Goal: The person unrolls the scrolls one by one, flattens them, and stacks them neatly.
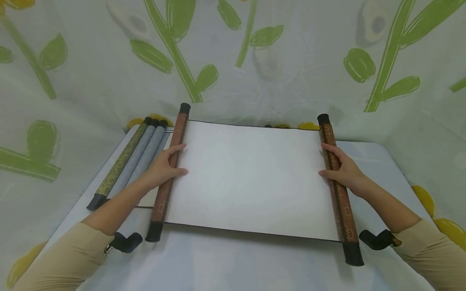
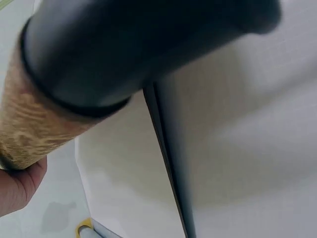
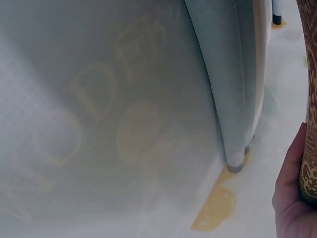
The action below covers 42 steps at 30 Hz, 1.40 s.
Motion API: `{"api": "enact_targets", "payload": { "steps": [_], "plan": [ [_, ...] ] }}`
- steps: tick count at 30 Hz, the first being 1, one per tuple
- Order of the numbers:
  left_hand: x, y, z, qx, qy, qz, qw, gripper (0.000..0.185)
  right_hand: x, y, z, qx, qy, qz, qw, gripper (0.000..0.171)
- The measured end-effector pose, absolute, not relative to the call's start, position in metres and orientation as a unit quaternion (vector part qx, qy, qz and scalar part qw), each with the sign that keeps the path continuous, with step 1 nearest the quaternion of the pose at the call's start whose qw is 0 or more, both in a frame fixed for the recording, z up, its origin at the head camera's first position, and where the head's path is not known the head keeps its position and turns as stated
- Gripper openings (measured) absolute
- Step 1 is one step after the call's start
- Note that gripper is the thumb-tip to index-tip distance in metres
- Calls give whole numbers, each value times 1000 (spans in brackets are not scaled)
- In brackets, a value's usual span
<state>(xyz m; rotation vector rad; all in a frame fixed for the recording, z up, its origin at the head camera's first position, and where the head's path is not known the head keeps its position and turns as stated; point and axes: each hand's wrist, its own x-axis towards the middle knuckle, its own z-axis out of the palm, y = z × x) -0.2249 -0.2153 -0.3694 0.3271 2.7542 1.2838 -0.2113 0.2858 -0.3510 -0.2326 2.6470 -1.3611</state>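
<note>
A hanging scroll is spread between both hands, its blank white sheet (image 1: 251, 178) edged in dark trim and casting a shadow on the table below. My left hand (image 1: 164, 165) grips the left reddish-brown patterned roller (image 1: 162, 204), thumb lying on the sheet side. On the other side my right hand (image 1: 344, 171) holds the matching right roller (image 1: 345, 210) around its middle. Both rollers end in black caps. In the left wrist view a black cap (image 2: 99, 54) looms close, with left-hand fingers (image 2: 25, 186) behind the roller. The right wrist view shows the right roller (image 3: 312, 163) only at its edge.
Left of the open scroll lie a rolled yellow-green patterned scroll (image 1: 121, 163) and grey-blue rolls (image 1: 132, 155) with black ends. Another pale sheet (image 1: 148, 199) shows beneath my left arm. A leaf-printed white curtain (image 1: 309, 81) hangs behind the table (image 1: 225, 262).
</note>
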Motion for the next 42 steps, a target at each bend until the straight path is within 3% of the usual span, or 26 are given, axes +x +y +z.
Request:
{"api": "enact_targets", "payload": {
  "steps": [9,14,19,30,42],
  "plan": [
    [-223,-225,-370,111,921,369,50,58,-210,296,-353,-103,875,-465,90,81],
    [-225,-229,-372,100,927,358,52,59,-212,295,-354,-76,885,-451,86,92],
    [-227,-234,-373,103,922,370,42,71,-213,294,-355,-70,889,-445,80,100],
    [-224,-248,-372,111,913,391,14,66,-212,300,-354,-97,877,-463,83,82],
    [-229,-264,-370,118,914,389,2,60,-219,299,-355,-87,877,-463,89,85]
  ]
}}
